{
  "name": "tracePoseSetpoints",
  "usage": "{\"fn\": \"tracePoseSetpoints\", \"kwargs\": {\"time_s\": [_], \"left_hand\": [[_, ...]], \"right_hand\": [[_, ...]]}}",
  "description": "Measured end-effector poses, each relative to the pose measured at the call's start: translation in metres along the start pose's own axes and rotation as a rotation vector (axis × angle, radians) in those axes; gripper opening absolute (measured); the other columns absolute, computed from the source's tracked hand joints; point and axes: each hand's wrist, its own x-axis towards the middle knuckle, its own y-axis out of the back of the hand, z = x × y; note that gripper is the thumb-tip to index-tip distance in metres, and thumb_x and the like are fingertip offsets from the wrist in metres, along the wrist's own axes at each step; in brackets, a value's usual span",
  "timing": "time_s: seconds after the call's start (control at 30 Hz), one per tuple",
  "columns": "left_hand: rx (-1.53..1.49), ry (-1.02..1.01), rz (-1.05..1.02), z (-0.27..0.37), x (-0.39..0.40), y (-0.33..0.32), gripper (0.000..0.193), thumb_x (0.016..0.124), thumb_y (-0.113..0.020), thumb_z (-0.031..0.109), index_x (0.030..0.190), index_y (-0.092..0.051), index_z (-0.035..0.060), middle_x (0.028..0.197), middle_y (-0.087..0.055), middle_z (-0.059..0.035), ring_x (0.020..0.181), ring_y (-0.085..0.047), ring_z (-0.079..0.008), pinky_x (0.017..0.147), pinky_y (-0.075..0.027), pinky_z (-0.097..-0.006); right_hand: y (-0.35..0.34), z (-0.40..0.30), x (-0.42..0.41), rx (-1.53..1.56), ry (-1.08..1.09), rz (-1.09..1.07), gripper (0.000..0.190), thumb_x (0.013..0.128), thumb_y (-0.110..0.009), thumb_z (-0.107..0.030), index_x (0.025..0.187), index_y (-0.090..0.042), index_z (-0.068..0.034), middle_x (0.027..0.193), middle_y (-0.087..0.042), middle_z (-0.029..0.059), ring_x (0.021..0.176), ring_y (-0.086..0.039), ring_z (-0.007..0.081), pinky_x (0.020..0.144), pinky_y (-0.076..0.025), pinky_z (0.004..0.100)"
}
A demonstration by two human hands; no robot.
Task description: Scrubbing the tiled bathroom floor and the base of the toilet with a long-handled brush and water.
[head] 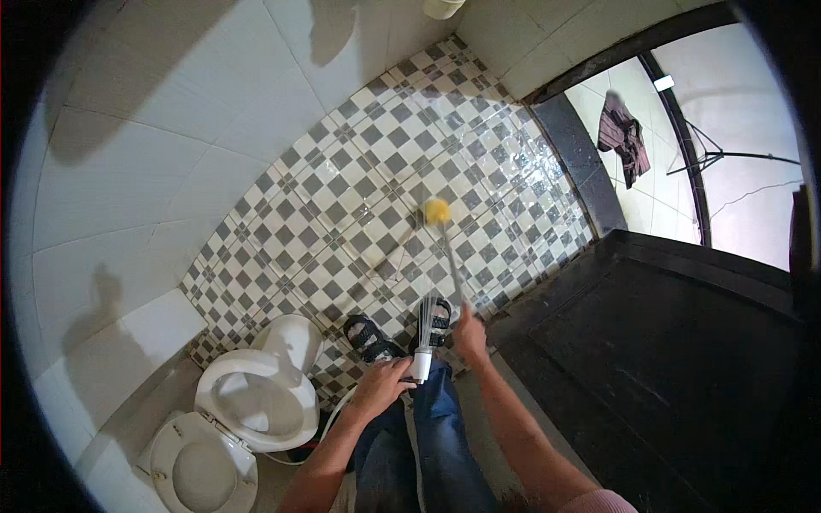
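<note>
My left hand (383,386) grips a white handheld bidet sprayer (421,366), and thin jets of water (426,317) spread from its head over the floor. In my right hand (470,338) is the grey handle (451,263) of a brush with a round yellow head (437,211). The brush head looks blurred against the checkered floor tiles (396,165); whether it touches them I cannot tell. Wet tiles shine towards the doorway. Below my hands are my feet in black sandals (367,335).
A white toilet (221,378) with its lid (204,471) raised stands at my left, a pale hose (337,410) beside it. On the right is a dark door (635,359). Past a black threshold (577,160), a striped cloth (623,138) lies near a black rack (712,154).
</note>
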Motion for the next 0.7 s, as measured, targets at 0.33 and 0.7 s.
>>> {"fn": "tracePoseSetpoints", "kwargs": {"time_s": [0.33,0.7], "left_hand": [[0.027,0.047,0.062,0.003,-0.012,-0.003,0.043,0.072,-0.065,0.011,0.111,-0.049,0.0048,0.105,-0.054,-0.0143,0.094,-0.056,-0.0328,0.078,-0.047,-0.0393],[0.354,0.111,0.138,-0.007,-0.023,-0.012,0.045,0.073,-0.068,0.019,0.114,-0.049,0.0158,0.112,-0.054,-0.0032,0.115,-0.045,-0.0175,0.1,-0.022,-0.0518]], "right_hand": [[0.048,-0.027,0.074,0.001,0.071,0.095,0.049,0.083,-0.043,-0.009,0.131,-0.034,-0.012,0.074,-0.06,0.0233,0.068,-0.058,0.0423,0.06,-0.044,0.0504],[0.001,0.0,-0.009,-0.037,0.096,-0.121,0.052,0.085,-0.044,-0.012,0.135,-0.028,-0.016,0.079,-0.059,0.0266,0.073,-0.058,0.0436,0.065,-0.043,0.0534]]}}
